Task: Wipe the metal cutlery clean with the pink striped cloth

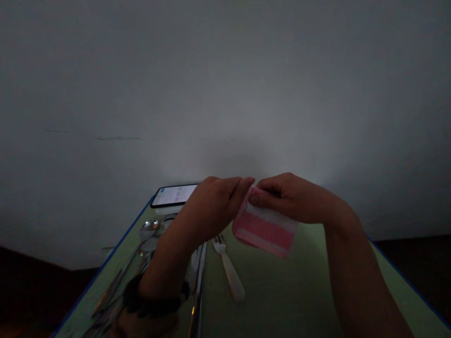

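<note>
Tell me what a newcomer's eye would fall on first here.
Likely the pink-and-white cloth just right of the middle, pinched in the right hand, with the left hand at its other edge. Next comes the phone, its screen lit, at the table's far left corner by the wall. Then the fork, lying just right of the other cutlery.

matt cloth (266,230), shiny metal spoon bowl (150,226), fork (229,268) w/ smooth plastic-look hndl (234,281), glossy phone scrn (175,195)
</note>
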`<action>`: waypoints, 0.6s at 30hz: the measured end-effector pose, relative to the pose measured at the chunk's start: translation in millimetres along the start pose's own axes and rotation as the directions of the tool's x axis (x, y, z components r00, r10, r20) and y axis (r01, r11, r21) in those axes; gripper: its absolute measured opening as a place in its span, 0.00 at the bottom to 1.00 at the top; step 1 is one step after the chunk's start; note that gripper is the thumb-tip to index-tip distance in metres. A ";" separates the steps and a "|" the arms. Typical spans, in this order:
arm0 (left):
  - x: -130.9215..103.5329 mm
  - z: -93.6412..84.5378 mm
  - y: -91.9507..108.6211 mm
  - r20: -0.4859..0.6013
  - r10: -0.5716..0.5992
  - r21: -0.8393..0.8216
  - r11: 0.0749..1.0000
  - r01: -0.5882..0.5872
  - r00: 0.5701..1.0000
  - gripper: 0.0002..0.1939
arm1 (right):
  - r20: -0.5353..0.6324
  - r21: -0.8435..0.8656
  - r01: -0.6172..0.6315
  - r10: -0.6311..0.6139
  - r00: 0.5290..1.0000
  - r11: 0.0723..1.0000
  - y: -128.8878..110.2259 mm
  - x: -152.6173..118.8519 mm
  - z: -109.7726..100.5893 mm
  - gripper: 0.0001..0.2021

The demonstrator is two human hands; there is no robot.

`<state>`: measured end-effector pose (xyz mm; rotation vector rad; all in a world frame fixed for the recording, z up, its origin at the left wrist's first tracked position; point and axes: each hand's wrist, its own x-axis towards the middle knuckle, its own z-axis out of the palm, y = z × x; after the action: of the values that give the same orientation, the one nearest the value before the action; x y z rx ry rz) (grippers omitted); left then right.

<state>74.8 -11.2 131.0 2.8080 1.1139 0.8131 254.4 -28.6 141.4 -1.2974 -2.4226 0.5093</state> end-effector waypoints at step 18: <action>-6.7 -6.5 -36.8 0.028 -0.223 -0.060 0.973 0.224 0.974 0.23 | 0.197 0.075 -0.049 0.033 0.980 0.996 10.6 -2.0 -4.5 0.18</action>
<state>44.3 10.8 126.3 2.5728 1.3446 0.7800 265.2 -24.0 140.2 -1.3221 -2.5078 0.7702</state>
